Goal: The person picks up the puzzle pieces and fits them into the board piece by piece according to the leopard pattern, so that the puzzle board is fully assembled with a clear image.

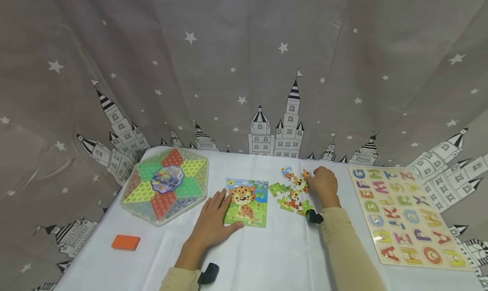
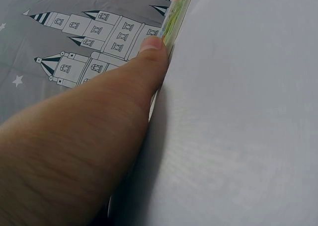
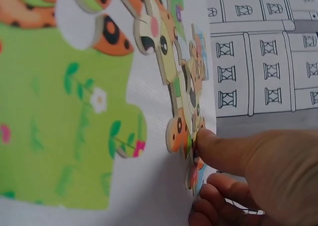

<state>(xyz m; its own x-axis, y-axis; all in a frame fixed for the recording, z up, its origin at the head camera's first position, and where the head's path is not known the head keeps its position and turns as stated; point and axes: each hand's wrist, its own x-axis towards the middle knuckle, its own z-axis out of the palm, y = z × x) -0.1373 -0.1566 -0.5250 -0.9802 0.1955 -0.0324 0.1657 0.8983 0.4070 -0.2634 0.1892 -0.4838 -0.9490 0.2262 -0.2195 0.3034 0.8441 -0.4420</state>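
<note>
My left hand [image 1: 213, 219] lies with its fingers spread along the left side of a square leopard picture board [image 1: 251, 217], fingertips on its edge and thumb at its lower edge. In the left wrist view the thumb [image 2: 151, 49] touches the board's green edge. My right hand [image 1: 324, 185] is at the far right of a group of loose jigsaw pieces [image 1: 293, 200] printed with leopard parts and grass. Its thumb [image 3: 213, 146] and curled fingers pinch a jigsaw piece [image 3: 195, 179], mostly hidden by the hand. Several pieces overlap one another on the white cloth.
An octagonal Chinese checkers board [image 1: 179, 202] lies at the left, with an orange block [image 1: 126, 242] in front of it. A wooden alphabet puzzle board [image 1: 409, 219] lies at the right. Behind the table [image 1: 274, 257] hangs a grey castle-print curtain [image 1: 228, 92].
</note>
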